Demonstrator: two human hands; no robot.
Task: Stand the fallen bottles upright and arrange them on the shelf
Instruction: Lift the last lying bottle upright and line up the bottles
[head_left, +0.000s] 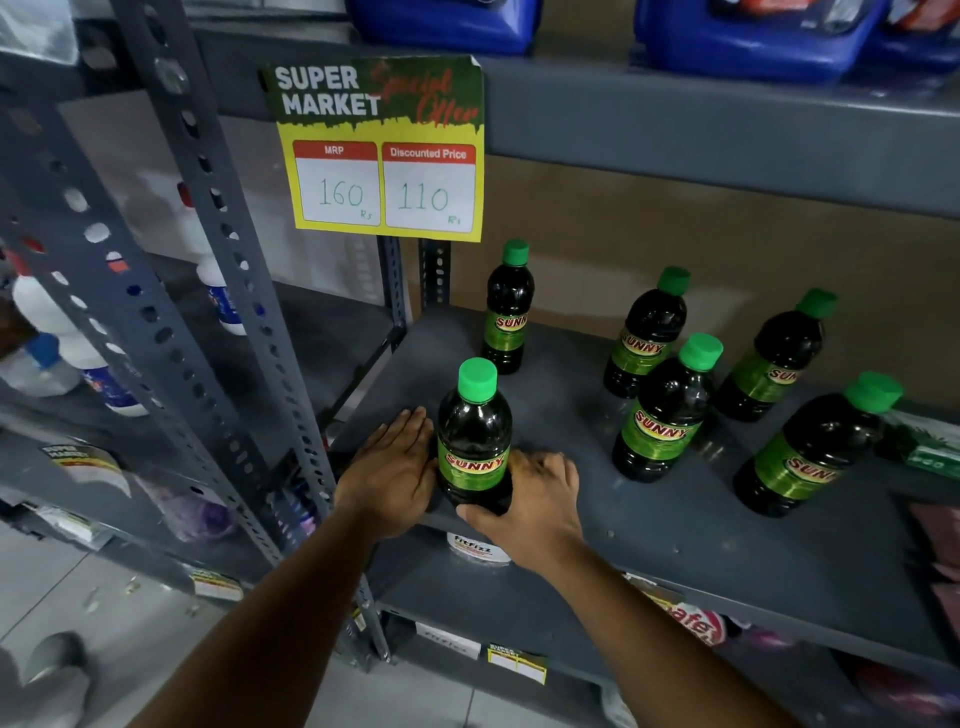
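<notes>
Front bottle (474, 441) upright between both hands, near shelf (649, 525) front edge
Left hand (392, 470) flat, fingers straight, palm against bottle side, not gripping
Right hand (535, 499) curled round bottle base, thumb in front
Five other bottles (662, 410) upright, beyond and right of right hand, well apart
Risk: push low on base tips tall bottle forward, off edge; uneven hand pressure twists label away

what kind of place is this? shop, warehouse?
Most likely a supermarket aisle. A price card reads "Super Market Special Offer" with MRP 160 and discounted price 110. Identical green-capped Sunny bottles stand on a grey slotted-steel shelf, and both hands flank the front bottle.
</notes>
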